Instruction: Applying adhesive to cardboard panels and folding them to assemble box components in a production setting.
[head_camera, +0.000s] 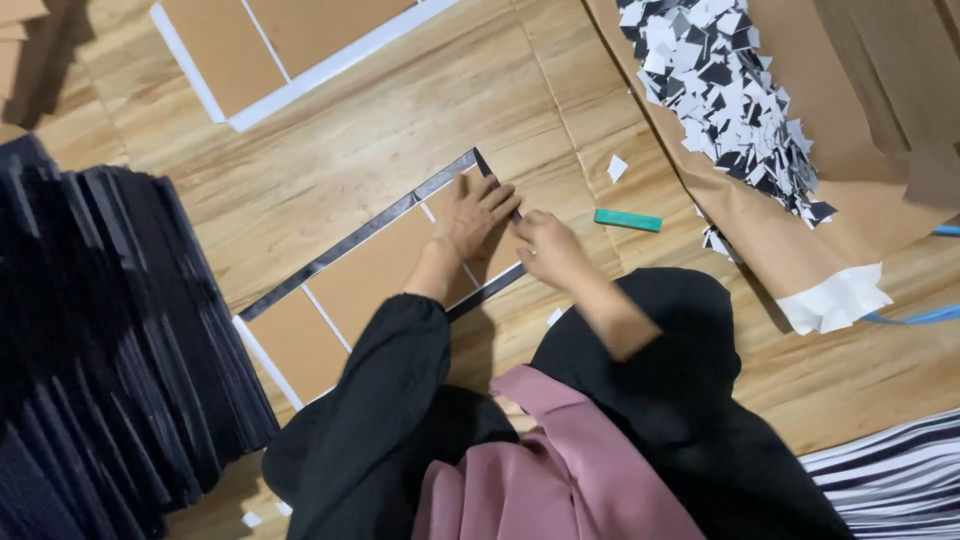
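Brown board (375, 270) under the left hand (478, 218), fingers spread flat, pinning it to the wooden floor (400, 130) and clasping nothing. Right hand (545, 248) just beside, curled at the board's right edge where a dark strip (360, 232) folds round the corner; whether pinching that strip, cannot tell. White margins along the lower edge. Green tool (628, 220) near, within reach. Further off, black-and-white paper scraps (725, 90) heaped on kraft paper; fanned dark sheets (110, 340) stacked left.

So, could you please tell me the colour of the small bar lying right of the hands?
Teal green bar, seen in the head view.
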